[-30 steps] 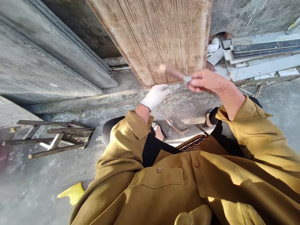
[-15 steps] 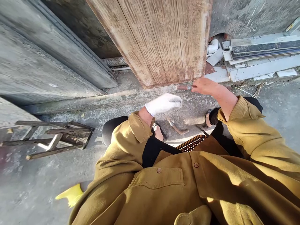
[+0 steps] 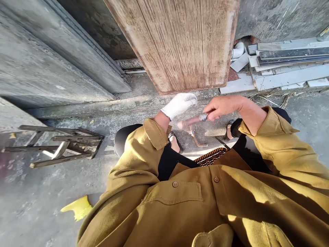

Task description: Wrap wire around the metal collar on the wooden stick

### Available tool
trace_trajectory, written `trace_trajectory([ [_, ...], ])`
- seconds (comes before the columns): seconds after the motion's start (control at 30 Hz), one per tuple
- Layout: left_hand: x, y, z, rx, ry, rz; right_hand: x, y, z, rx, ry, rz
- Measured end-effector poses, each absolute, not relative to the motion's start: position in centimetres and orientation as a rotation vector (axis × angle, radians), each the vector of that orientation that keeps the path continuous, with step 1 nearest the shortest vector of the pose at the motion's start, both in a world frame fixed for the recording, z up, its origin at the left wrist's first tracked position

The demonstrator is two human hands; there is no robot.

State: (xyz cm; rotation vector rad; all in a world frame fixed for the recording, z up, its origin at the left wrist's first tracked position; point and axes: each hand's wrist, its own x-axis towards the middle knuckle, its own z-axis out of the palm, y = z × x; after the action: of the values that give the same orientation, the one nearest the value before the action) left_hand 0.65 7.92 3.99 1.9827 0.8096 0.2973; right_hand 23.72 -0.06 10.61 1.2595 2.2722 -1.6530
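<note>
My right hand (image 3: 223, 106), bare, is closed around a brown wooden stick (image 3: 191, 120) with a grey band, perhaps wire, near my fingers. Its far end points down to the left and is smeared by motion. My left hand (image 3: 178, 105) wears a white knitted glove and hovers just in front of the plank panel's lower edge. Its fingers are curled together; whatever they hold, if anything, is hidden. Below the stick, a curved brown piece (image 3: 199, 140) like a tool handle lies on the concrete between my feet.
A weathered plank panel (image 3: 185, 48) leans against the wall ahead. To the right lie stacked boards (image 3: 288, 65) and a white pipe elbow (image 3: 238, 50). On the left are grey slabs (image 3: 51, 61), a wooden stool on its side (image 3: 74, 140) and something yellow (image 3: 78, 207).
My right hand has come nearer to me, and the stick has swung from level to slanting down left. My gloved left hand has moved slightly up, toward the panel.
</note>
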Motion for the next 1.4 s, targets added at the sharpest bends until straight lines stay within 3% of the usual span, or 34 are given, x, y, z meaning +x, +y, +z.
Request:
trace_trajectory([
  [0.1,1.5,7.1,3.3,1.946,0.758,0.165,25.7,0.4,10.7,1.859,2.313,-1.618],
  [0.2,2.1,5.8,3.4,1.838,0.612,0.134,26.8,1.2,9.7,2.334,2.205,-1.328],
  [0.37,1.8,5.6,4.3,1.903,0.574,0.129,25.2,2.3,7.8,2.192,2.049,-0.745],
  [0.47,1.0,6.6,4.4,1.977,0.68,0.228,24.1,2.2,7.8,1.972,1.996,-0.667],
  [0.83,0.6,6.7,4.8,1.931,0.677,0.21,23.9,0.0,9.0,1.07,2.082,-1.696],
  [0.9,0.9,6.7,4.4,1.811,0.684,0.237,24.7,0.0,9.9,1.269,2.136,-1.95],
  [1.0,1.4,6.3,3.9,1.615,0.662,0.272,26.2,0.5,11.1,2.018,2.166,-2.256],
  [1.07,1.6,5.8,3.9,1.58,0.624,0.257,27.2,1.1,11.2,2.523,2.105,-2.123],
  [1.17,1.6,5.2,4.4,1.596,0.511,0.126,27.9,2.2,10.0,2.768,2.043,-1.454],
  [1.27,1.2,5.1,5.0,1.611,0.428,0.073,27.6,2.8,8.7,2.443,2.039,-0.916],
  [1.4,0.3,6.4,4.8,1.682,0.519,0.244,26.0,2.0,8.2,1.878,1.94,-0.93],
])
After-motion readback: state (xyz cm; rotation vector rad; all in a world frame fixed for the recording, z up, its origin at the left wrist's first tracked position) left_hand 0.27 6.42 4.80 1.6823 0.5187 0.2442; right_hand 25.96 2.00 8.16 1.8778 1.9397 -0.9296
